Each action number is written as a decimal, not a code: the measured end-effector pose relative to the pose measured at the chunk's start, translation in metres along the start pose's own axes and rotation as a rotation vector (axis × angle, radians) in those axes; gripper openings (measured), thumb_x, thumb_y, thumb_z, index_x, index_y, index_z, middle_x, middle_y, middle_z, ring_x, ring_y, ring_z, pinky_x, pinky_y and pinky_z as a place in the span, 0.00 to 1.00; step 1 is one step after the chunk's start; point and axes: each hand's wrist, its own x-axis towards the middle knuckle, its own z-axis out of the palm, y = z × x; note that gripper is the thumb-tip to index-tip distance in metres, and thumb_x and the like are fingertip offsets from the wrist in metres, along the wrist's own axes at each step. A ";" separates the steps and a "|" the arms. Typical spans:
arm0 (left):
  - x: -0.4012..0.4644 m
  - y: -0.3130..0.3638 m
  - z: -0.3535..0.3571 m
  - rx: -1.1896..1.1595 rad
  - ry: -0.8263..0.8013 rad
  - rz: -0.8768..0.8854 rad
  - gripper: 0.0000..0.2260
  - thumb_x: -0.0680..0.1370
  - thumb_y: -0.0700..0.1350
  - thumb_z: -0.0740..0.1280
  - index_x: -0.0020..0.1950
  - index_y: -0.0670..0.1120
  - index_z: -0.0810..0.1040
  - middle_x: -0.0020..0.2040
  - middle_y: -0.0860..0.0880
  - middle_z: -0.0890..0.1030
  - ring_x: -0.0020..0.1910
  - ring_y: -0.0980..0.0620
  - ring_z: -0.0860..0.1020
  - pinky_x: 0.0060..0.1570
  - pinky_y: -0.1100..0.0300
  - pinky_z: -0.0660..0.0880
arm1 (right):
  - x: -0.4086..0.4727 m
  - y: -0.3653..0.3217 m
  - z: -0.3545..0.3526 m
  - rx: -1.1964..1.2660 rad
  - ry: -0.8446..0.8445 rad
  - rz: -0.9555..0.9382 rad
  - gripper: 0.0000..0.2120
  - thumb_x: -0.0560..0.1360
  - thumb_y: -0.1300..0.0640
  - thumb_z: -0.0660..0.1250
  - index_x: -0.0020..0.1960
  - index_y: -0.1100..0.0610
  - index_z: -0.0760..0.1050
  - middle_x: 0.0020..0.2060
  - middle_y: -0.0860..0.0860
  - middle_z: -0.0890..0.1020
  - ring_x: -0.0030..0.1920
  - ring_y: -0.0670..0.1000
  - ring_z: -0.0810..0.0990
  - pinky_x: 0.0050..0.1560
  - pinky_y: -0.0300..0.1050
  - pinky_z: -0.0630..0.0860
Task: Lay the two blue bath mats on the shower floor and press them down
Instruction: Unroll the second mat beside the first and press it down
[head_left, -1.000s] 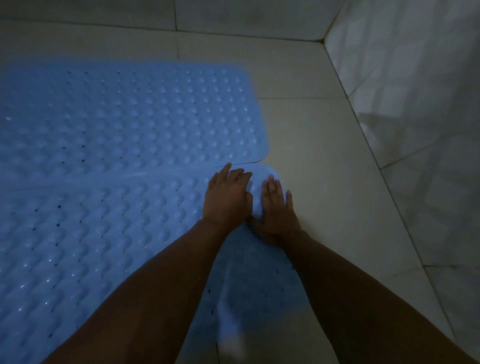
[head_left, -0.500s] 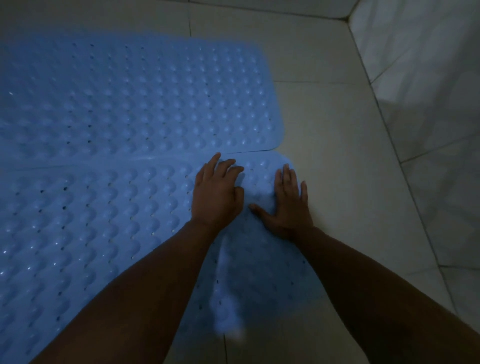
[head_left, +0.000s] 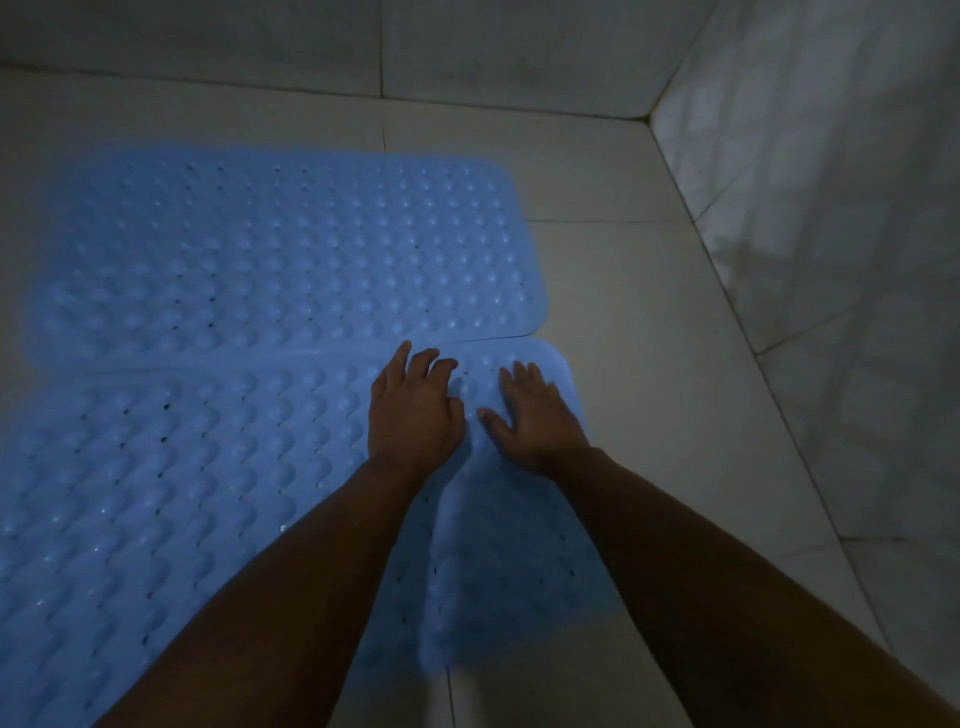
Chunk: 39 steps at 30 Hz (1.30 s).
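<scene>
While both blue mats already lie side by side on the shower floor (head_left: 649, 364), the left hand (head_left: 413, 415) and right hand (head_left: 535, 415) press flat-palmed, grasping nothing, on the near mat (head_left: 182, 467)'s far-right corner; the far mat (head_left: 285, 249) seems settled, though dimness hides details.

Two blue bath mats lie flat on the tiled shower floor (head_left: 649, 312), long edges meeting. The far mat (head_left: 285, 249) sits toward the back wall (head_left: 519, 47); the near mat (head_left: 182, 467) slightly overlaps or abuts it, which one cannot be told. Both hands rest palm-down on the near mat's far right corner. The left hand (head_left: 413, 410) has slightly bent fingers (head_left: 431, 364); the right hand (head_left: 535, 415) lies spread beside it, thumb toward the left hand. A tiled side wall (head_left: 831, 208) stands on the right. Lighting is dim.
</scene>
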 end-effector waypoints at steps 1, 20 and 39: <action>-0.002 -0.003 0.000 0.013 -0.001 -0.007 0.24 0.75 0.49 0.59 0.70 0.48 0.76 0.73 0.46 0.74 0.79 0.41 0.62 0.70 0.41 0.67 | -0.003 -0.003 0.011 -0.013 -0.002 -0.013 0.39 0.81 0.35 0.53 0.82 0.57 0.48 0.82 0.58 0.47 0.81 0.57 0.43 0.80 0.59 0.44; 0.007 -0.045 0.013 0.048 0.007 -0.016 0.23 0.76 0.50 0.57 0.68 0.48 0.77 0.72 0.45 0.75 0.78 0.40 0.63 0.68 0.41 0.68 | -0.007 -0.008 0.056 -0.146 0.132 -0.007 0.53 0.72 0.21 0.47 0.82 0.57 0.40 0.81 0.57 0.41 0.81 0.57 0.36 0.79 0.61 0.40; -0.032 0.005 0.083 0.250 -0.215 0.174 0.42 0.80 0.71 0.50 0.83 0.42 0.51 0.83 0.40 0.47 0.82 0.40 0.43 0.78 0.36 0.47 | 0.046 0.027 -0.001 0.174 0.502 -0.147 0.18 0.76 0.47 0.64 0.58 0.55 0.83 0.58 0.54 0.82 0.62 0.54 0.77 0.66 0.49 0.73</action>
